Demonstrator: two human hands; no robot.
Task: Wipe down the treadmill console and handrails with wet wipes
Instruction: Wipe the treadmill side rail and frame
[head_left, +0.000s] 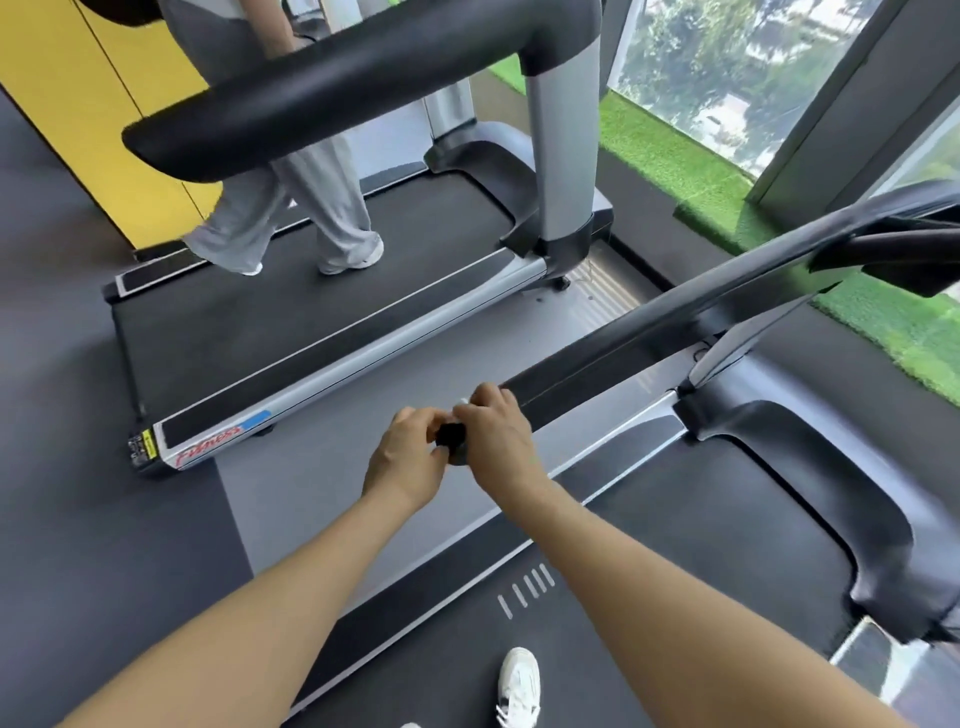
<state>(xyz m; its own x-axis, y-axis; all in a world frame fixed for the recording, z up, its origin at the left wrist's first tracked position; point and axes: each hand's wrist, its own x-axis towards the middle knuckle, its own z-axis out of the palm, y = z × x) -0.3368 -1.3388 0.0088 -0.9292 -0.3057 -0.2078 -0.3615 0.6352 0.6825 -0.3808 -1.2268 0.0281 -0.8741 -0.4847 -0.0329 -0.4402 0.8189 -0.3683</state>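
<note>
The black left handrail (675, 322) of my treadmill runs from the console at the upper right down to its end near the image centre. Both hands meet at that end. My right hand (493, 436) is wrapped over the rail's tip, and a small bit of white wipe (462, 402) shows above its fingers. My left hand (410, 452) is closed against the rail's end cap from the left, touching the right hand. Most of the wipe is hidden under the fingers. Part of the console (904, 249) shows at the right edge.
A second treadmill (332, 332) stands to the left, with a person (291, 208) in grey trousers walking on its belt. Its thick black handrail (322, 98) crosses the top. My white shoe (519, 686) rests on my treadmill's belt. Green turf and windows lie at right.
</note>
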